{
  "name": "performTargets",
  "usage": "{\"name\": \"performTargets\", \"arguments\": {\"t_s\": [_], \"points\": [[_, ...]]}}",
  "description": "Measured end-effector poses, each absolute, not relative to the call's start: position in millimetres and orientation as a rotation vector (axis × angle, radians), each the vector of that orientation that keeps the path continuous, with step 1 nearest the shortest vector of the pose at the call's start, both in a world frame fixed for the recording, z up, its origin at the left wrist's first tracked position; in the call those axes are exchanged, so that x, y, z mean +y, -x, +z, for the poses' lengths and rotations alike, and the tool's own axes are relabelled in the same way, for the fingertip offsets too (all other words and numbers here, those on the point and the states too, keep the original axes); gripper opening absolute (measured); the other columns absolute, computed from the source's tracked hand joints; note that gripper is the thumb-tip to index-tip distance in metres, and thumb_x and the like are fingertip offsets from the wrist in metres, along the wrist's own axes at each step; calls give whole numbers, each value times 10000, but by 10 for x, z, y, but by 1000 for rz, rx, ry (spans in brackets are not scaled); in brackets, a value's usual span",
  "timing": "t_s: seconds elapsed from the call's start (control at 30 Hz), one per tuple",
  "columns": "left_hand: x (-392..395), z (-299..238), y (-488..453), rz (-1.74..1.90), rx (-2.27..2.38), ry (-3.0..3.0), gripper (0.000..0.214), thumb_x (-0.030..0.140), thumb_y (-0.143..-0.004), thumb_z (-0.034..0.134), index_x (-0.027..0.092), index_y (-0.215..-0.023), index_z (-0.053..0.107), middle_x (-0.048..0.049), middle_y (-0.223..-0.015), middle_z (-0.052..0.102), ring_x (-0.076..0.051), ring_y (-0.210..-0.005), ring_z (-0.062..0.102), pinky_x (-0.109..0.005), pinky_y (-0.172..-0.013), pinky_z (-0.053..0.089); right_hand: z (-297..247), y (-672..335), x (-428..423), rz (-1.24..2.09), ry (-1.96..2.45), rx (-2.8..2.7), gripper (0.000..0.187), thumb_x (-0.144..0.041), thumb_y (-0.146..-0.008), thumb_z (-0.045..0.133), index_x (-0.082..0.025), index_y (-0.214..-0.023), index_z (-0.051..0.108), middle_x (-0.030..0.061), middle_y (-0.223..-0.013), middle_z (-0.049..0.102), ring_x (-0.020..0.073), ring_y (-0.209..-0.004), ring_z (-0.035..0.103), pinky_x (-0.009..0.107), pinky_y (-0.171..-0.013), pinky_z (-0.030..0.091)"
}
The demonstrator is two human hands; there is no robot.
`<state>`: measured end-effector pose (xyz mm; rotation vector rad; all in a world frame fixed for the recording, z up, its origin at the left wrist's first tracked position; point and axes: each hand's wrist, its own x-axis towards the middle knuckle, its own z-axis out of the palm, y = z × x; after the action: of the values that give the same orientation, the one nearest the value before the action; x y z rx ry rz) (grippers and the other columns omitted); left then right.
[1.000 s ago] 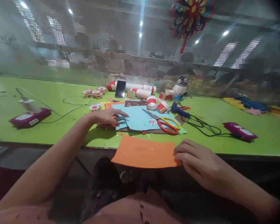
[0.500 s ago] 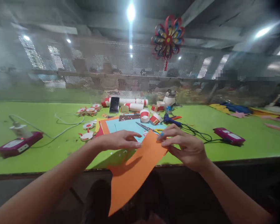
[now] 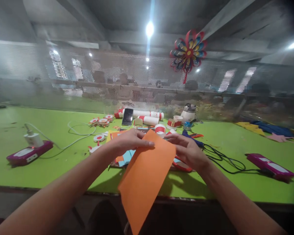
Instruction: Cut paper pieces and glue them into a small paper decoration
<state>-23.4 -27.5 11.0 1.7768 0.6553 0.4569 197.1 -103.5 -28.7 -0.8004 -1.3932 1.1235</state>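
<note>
A sheet of orange paper (image 3: 147,176) is held up in front of me, its lower corner hanging past the table's front edge. My left hand (image 3: 131,142) grips it near the top left, thumb across the front and fingers behind. At the sheet's right edge, my right hand (image 3: 189,150) holds on, with some fingertips hidden behind the paper. Beyond the sheet lie pieces of light blue paper (image 3: 127,158), largely covered. A red curved piece (image 3: 182,165) shows below my right hand, partly hidden; I cannot make out its kind.
On the green table (image 3: 71,169) are white-and-red tubes (image 3: 148,120), a phone (image 3: 127,117), cut rings (image 3: 160,129), a white jug (image 3: 188,113) and small round paper pieces (image 3: 103,121). Purple power strips (image 3: 30,153) and cords flank both sides. A paper flower (image 3: 188,53) hangs above.
My left hand has closed on the top of the orange paper, where it was open beside it. The sheet has turned more upright and faces me. The head view has tilted up.
</note>
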Motion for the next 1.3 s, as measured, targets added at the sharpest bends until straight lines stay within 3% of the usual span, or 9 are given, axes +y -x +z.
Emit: {"name": "performTargets", "arguments": {"t_s": [0.13, 0.2, 0.37, 0.47, 0.57, 0.8, 1.13, 1.3], "points": [[-207, 218, 129, 638, 692, -1796, 244, 369, -643, 681, 126, -657, 684, -79, -681, 640, -144, -582, 545, -266, -530, 380, -246, -1977, -934, 1361, 744, -1071, 293, -388, -821, 546, -177, -1008, 624, 15, -678, 652, 129, -609, 602, 262, -592, 494], [-148, 216, 72, 754, 783, -1761, 241, 369, -631, 689, 129, -630, 661, -63, -620, 603, -127, -533, 511, -256, -489, 345, -215, -1945, -898, 1379, 796, -1030, 329, -426, -793, 569, -169, -992, 621, 25, -688, 660, 137, -608, 608, 265, -575, 497], [20, 57, -6, 757, 811, -1657, 232, 345, -635, 688, 145, -584, 582, -31, -573, 530, -97, -499, 449, -239, -463, 287, -211, -1865, -754, 1130, 976, -1033, 412, -137, -577, 759, -170, -957, 603, 4, -726, 683, 113, -586, 611, 222, -529, 476], [79, -76, 18, 747, 818, -1587, 302, 362, -624, 695, 160, -530, 490, 21, -509, 416, -68, -452, 348, -233, -440, 228, -272, -1879, -608, 1061, 1022, -1020, 376, -117, -549, 753, -163, -889, 600, -9, -680, 677, 103, -545, 595, 208, -486, 451], [96, -197, 85, 676, 757, -1559, 306, 370, -609, 698, 163, -545, 482, 26, -517, 396, -69, -453, 318, -243, -436, 196, -356, -1901, -491, 1006, 1049, -1012, 340, -138, -536, 739, -166, -837, 584, -26, -641, 662, 89, -476, 559, 203, -433, 419], [117, -419, 162, 547, 591, -1720, 317, 319, -663, 635, 174, -470, 429, 36, -501, 344, -77, -454, 297, -262, -462, 168, -514, -1948, -434, 913, 1097, -982, 224, -187, -548, 709, -173, -698, 542, -59, -513, 586, 75, -416, 507, 189, -394, 379], [67, -354, 194, 471, 502, -1807, 290, 365, -726, 580, 165, -538, 486, 26, -485, 430, -84, -447, 352, -253, -471, 248, -456, -1912, -616, 856, 1010, -1137, 232, -325, -708, 656, -183, -887, 615, 0, -726, 647, 113, -551, 571, 232, -483, 457], [58, -319, 233, 424, 504, -1807, 272, 378, -730, 584, 166, -587, 493, 42, -486, 413, -79, -433, 351, -234, -442, 271, -430, -1927, -649, 725, 990, -1175, 191, -322, -716, 659, -157, -633, 609, -48, -491, 542, 66, -399, 432, 197, -384, 343]]}}
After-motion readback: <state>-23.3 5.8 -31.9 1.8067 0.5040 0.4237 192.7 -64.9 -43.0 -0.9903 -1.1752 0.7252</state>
